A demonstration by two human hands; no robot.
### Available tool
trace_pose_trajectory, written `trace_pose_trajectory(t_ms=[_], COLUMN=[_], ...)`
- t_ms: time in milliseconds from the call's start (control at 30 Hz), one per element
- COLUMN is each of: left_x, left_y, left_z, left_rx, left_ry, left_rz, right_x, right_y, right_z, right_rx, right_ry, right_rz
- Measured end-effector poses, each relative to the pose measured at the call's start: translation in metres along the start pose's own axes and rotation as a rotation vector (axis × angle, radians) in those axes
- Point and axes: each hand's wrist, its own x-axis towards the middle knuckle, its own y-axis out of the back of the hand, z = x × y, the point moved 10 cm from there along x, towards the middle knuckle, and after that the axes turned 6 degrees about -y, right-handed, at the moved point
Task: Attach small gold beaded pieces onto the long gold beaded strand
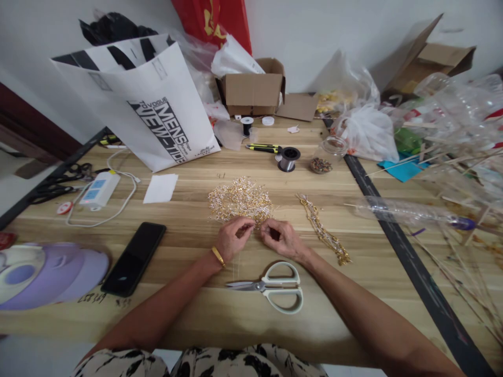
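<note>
A loose heap of small gold and clear beaded pieces (239, 196) lies on the wooden table. At its near edge my left hand (234, 236) is closed in a pinch, with a gold bracelet on the wrist. My right hand (282, 235) pinches close beside it, the fingertips nearly meeting. Whatever sits between the fingers is too small to make out; thin strands hang below the left hand. White-handled scissors (281, 287) lie nearer to me, blades pointing left. Right of my hands rests a bundle of gold beaded strands (324, 230).
Wire spools (288, 158), a utility knife (263, 148) and a jar of beads (322, 163) stand behind the heap. A phone (134, 259), a power strip (100, 191) and a white paper bag (145, 104) are on the left. Plastic bottles (463, 104) and sticks crowd the right.
</note>
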Motion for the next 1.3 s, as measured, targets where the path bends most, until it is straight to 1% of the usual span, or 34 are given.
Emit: trace_pose_trajectory(t_ms=[100, 267, 433, 700, 1000, 1300], left_x=[0.0, -0.001, -0.001, 0.001, 0.0, -0.002], left_y=[-0.001, 0.001, 0.0, -0.005, -0.011, -0.018], left_z=[0.003, 0.01, 0.012, 0.003, -0.017, -0.026], left_rx=[0.041, 0.068, 0.071, -0.034, -0.311, -0.511], left_ry=[-0.044, -0.129, -0.146, -0.035, 0.173, 0.278], left_rz=[-0.005, 0.037, 0.032, -0.016, -0.035, -0.041], right_x=[0.0, 0.0, 0.0, 0.001, 0.001, 0.001], right_y=[-0.001, -0.001, -0.001, 0.0, -0.001, 0.0], right_z=[0.001, 0.002, 0.001, 0.001, 0.006, 0.008], right_rx=[-0.001, -0.008, -0.008, -0.017, -0.025, 0.017], right_ry=[0.001, 0.004, 0.015, 0.016, -0.003, -0.038], right_rz=[-0.004, 0.003, -0.004, 0.013, 0.024, 0.015])
